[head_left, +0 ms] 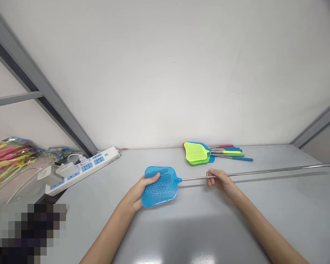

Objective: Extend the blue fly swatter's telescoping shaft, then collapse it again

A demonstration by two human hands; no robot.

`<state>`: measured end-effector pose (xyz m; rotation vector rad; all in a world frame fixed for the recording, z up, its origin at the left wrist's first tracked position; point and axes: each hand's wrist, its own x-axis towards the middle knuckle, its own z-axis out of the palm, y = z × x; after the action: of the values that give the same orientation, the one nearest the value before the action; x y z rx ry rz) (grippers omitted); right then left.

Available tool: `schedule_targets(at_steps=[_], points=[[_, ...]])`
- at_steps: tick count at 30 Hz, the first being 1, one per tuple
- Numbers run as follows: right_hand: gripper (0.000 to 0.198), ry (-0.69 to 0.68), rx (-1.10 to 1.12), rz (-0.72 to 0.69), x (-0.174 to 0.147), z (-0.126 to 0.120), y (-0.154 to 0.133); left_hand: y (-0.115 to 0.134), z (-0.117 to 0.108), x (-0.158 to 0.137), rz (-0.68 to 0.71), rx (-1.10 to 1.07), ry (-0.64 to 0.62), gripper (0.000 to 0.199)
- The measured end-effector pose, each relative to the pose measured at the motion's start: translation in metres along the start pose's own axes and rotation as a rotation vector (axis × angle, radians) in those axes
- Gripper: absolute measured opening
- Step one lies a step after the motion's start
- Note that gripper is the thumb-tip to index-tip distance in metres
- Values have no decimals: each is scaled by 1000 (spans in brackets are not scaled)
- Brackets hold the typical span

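A blue fly swatter (160,189) with a perforated paddle and a long, extended metal shaft lies across both hands above the table. My left hand (139,190) is closed on the paddle's left side, thumb on top and the other fingers hidden beneath. Around the shaft, a little right of the paddle, my right hand (219,179) is closed with its fingers curled. The shaft runs far to the right, where its blue handle end meets the picture's edge. Behind my right hand lies a pile of shorter fly swatters (196,152), yellow, green, blue and red, handles pointing right.
A white power strip (88,167) with plugs and cables sits at the table's left edge. Farther left are colourful plastic-wrapped items (15,157). A wall (176,73) rises behind the grey table (104,209), with metal frame posts at both sides. The lower left corner is pixelated.
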<state>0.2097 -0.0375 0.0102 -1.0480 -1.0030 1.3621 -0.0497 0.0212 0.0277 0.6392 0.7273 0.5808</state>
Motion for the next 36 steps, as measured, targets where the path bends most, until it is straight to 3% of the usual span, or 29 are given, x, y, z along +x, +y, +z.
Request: schedule_targets(at_steps=[2, 5, 12, 15, 20, 24, 30, 36], points=[[26, 82, 26, -58, 0, 0, -1, -2, 4, 2, 74, 70, 85, 34], [21, 179, 105, -123, 0, -1, -3, -5, 10, 3, 109, 120, 114, 35], [14, 269, 713, -181, 4, -17, -6, -5, 9, 3, 154, 159, 134, 33], [19, 283, 841, -182, 5, -22, -4, -5, 9, 3, 177, 187, 131, 33], [30, 270, 875, -178, 0, -16, 1, -8, 13, 1, 206, 257, 186, 34], [32, 367, 884, -202, -3, -10, 6, -13, 16, 3, 232, 349, 282, 39], [33, 439, 836, -230, -5, -8, 10, -26, 20, 8, 653, 743, 678, 56], [34, 453, 768, -249, -5, -10, 13, -37, 21, 12, 656, 876, 680, 49]])
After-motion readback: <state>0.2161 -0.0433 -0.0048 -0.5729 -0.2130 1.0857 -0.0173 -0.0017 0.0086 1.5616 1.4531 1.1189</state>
